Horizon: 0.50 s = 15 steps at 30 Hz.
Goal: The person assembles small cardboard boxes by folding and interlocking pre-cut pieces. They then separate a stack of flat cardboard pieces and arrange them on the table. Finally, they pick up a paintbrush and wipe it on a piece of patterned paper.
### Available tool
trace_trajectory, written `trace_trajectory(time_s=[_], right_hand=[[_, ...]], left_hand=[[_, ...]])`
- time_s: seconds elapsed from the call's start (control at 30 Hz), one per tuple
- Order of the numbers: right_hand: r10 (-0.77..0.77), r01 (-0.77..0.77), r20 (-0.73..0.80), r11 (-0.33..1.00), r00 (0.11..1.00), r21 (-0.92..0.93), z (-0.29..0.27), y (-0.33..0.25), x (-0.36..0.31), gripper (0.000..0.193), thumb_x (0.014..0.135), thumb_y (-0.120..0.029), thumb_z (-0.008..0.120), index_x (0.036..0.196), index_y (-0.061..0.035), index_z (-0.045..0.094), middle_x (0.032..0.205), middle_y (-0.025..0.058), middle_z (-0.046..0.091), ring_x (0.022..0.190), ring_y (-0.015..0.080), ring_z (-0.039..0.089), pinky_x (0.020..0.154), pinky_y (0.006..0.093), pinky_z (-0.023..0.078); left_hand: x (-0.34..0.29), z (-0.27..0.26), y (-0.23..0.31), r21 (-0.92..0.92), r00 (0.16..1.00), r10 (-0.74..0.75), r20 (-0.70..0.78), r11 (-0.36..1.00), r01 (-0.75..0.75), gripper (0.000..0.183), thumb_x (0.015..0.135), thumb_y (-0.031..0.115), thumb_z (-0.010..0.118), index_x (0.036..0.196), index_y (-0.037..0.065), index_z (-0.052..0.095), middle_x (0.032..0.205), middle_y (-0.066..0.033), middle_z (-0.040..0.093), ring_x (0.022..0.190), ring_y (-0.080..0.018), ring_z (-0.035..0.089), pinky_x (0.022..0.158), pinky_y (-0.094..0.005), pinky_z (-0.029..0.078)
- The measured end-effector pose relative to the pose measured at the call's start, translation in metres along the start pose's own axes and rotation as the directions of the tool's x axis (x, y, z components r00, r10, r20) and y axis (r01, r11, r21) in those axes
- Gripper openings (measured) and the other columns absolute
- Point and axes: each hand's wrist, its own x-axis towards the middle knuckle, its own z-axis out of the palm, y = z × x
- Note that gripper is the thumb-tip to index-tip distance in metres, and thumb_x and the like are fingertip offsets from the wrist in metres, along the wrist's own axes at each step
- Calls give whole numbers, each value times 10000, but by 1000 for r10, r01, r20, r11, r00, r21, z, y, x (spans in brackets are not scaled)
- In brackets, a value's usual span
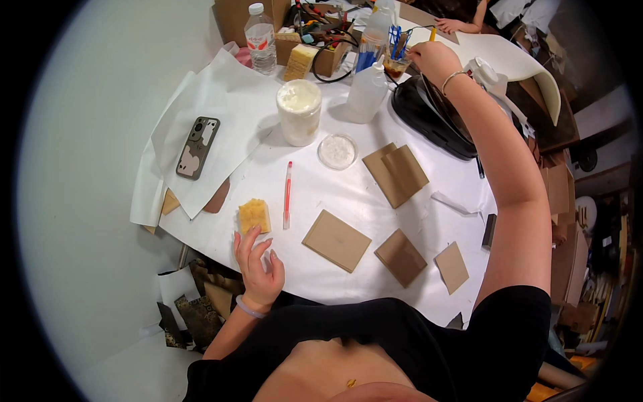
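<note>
My left hand (pixel 260 271) hovers at the table's near left edge with fingers apart, its fingertips by a yellow sponge block (pixel 254 216). My right hand (pixel 435 61) reaches far out to the back right, fingers curled together at a cup (pixel 396 65) of brownish liquid with blue-handled tools in it. A short yellow stick end (pixel 433 33) shows just above that hand; what the fingers grip is hidden. Before me lie several brown board pieces: a rectangle (pixel 337 241), a darker square (pixel 400 258), a small piece (pixel 451 268) and a stacked pair (pixel 395 174).
A tub of white paste (pixel 299 112) stands mid-table beside its lid (pixel 338 151). Near them are a red pen (pixel 288 195), a phone (pixel 198 148) on white paper, a squeeze bottle (pixel 367 94) and a black case (pixel 435 120). Another person's hand (pixel 452 25) rests at the back.
</note>
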Motion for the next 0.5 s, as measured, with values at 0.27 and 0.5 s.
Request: trace_trajectory(time_s=[0.27,0.5], right_hand=[[-6,7,-18,1000,1000,29,-1,0,-6,282,1012,-327,625,1115,-142,811,1024,110,788,978,317,744,901,441,578],[-10,11,-44,1000,999,14,-7,-1,-10,284,1010,-330,627,1090,-133,814,1009,113,788,961,320,744,891,441,578]], left_hand=[[0,-1,0,4,1000,12,3,1000,-12,416,848,-30,631,1253,24,555,1437,-219,539,1360,-389,525,1235,-637,267],[0,0,0,-10,1000,10,-5,1000,-10,401,857,-25,627,1249,26,553,1440,-215,540,1368,-387,523,1236,-639,262]])
